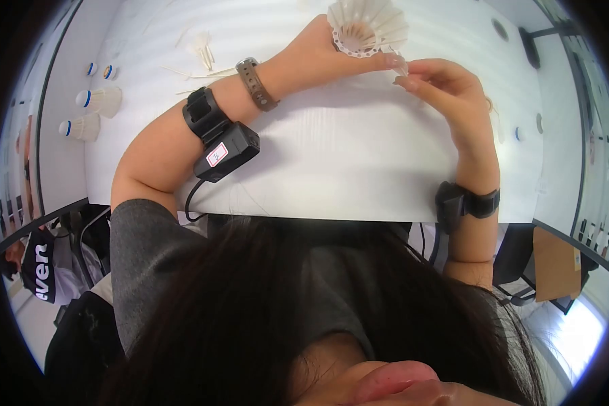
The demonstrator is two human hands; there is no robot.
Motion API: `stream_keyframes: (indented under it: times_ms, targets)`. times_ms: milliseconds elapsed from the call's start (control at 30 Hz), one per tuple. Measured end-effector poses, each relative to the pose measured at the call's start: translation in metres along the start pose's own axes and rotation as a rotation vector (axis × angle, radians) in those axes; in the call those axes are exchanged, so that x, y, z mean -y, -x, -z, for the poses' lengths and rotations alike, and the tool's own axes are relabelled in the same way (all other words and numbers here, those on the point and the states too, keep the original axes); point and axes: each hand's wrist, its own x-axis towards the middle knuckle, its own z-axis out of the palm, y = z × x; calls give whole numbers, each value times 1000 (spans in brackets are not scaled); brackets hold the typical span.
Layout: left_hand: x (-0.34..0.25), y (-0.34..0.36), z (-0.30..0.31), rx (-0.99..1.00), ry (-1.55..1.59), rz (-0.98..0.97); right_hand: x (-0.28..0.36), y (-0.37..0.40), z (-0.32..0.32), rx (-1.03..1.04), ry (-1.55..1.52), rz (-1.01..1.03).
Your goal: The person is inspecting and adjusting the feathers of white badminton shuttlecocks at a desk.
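Observation:
A white feather shuttlecock is held at the far middle of the table by my left hand. A pale rim with small dots runs round its near side, and stems show inside it. My left thumb reaches along below this rim, while the other fingers are mostly hidden behind the shuttlecock. Close by on the right, my right hand is closed in a pinch, thumb and forefinger at a small whitish, translucent piece just below the rim. The tips of both hands almost meet at this piece.
Loose pale quills lie beyond my left forearm. At the left edge are two shuttlecocks on their sides and small blue-ringed corks. A small blue-edged piece lies at right. White partitions border the table.

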Motion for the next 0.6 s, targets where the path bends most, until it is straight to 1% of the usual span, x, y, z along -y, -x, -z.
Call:
stream_keyframes:
  times_ms: [67, 167, 267, 367, 400, 467, 500, 567, 600]
  targets:
    - [-2, 0, 2, 44, -9, 35, -4, 0, 0, 6, 59, 3]
    - [5, 0, 1, 78, -44, -10, -7, 0, -2, 16, 91, -20]
    - [4, 1, -1, 70, -76, -48, -5, 1, -3, 58, 85, -42]
    - [4, 1, -3, -4, -175, -91, -7, 0, -1, 91, 138, -41]
    - [3, 0, -2, 0, -104, -118, -10, -1, 0, 95, 167, -38]
    - [1, -3, -2, 8, 40, -177, -15, -4, 3, 68, 105, 51]
    - [2, -2, -2, 18, 23, -148, -16, -5, 3, 56, 75, 95]
    - [7, 4, -1, 34, -14, -85, -7, 0, -1, -46, 50, 69]
    - [10, 4, -4, 62, 190, -112, -3, 1, -3, -97, 35, 58]
